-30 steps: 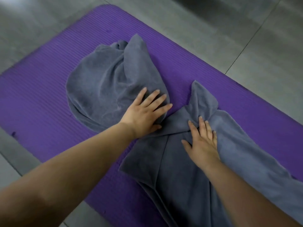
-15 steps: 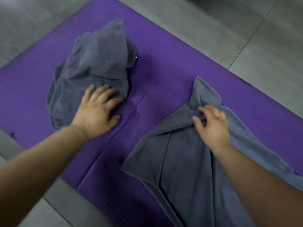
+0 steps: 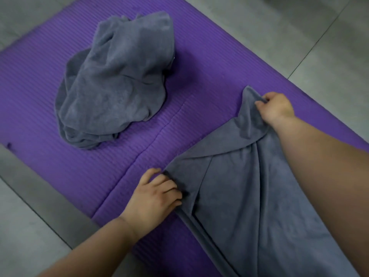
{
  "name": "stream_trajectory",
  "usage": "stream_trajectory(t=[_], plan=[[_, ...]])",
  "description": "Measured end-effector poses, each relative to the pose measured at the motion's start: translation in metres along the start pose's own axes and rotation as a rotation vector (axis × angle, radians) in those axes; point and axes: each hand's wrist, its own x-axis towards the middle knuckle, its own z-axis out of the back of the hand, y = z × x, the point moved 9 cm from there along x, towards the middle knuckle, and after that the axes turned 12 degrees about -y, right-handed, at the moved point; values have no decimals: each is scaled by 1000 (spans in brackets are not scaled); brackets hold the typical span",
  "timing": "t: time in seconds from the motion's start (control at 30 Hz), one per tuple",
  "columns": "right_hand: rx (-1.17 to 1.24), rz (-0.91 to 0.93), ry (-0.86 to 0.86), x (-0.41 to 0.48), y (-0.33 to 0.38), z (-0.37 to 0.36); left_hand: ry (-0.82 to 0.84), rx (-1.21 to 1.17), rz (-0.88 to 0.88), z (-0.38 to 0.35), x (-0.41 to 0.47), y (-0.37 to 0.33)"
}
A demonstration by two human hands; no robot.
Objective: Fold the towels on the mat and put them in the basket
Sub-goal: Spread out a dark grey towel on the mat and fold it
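Left hand [image 3: 155, 194] has let go of bunched towel [image 3: 115, 82], which is now pushed to far left part of mat [image 3: 179, 126]. Hand came back to near left corner of spread towel [image 3: 249, 186]; fingers curled on its edge, seem to grip it. Right hand [image 3: 276, 107] no more flat on cloth: moved up to far corner, fingers and thumb clamped on it, corner lifted a little. Two towels now well apart on mat. My judgement: clearing is done, next is to pull spread towel flat by two corners, then first fold. Nothing folded yet. Basket not in view.
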Motion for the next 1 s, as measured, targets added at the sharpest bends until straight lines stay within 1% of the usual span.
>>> stream_trajectory(t=[0.07, 0.13, 0.2, 0.27, 0.3, 0.37, 0.47, 0.57, 0.67, 0.77, 0.9, 0.97, 1.0], plan=[[79, 34, -120, 3, 11, 17, -82, -25, -6, 22, -1, 8], [173, 59, -217, 8, 21, 33, -111, -10, -9, 45, -6, 18], [252, 64, -241, 17, 29, 38, -98, 40, -3, 59, -13, 30], [291, 52, -188, 20, 33, 29, -24, 69, 19, 57, -19, 40], [263, 50, -144, 18, 31, 21, 11, 62, 31, 52, -21, 43], [127, 79, -75, 3, 24, 10, 77, 14, 76, 39, -20, 45], [10, 171, -106, -38, 2, 11, 85, -29, 136, 25, -10, 39], [-72, 241, -87, -88, -33, -6, 102, 18, 116, 6, -2, 22], [-102, 349, -238, -138, -57, -17, 75, 91, 155, -5, 2, 16], [-86, 419, -302, -168, -64, -24, -19, 107, 226, -2, 0, 23], [-85, 511, -382, -183, -59, -21, -103, 70, 225, 13, 5, 22], [-80, 497, -387, -184, -65, -18, -64, 38, 170, 19, 6, 14], [-73, 481, -395, -182, -70, -15, 1, 49, 149, 18, 6, 13]])
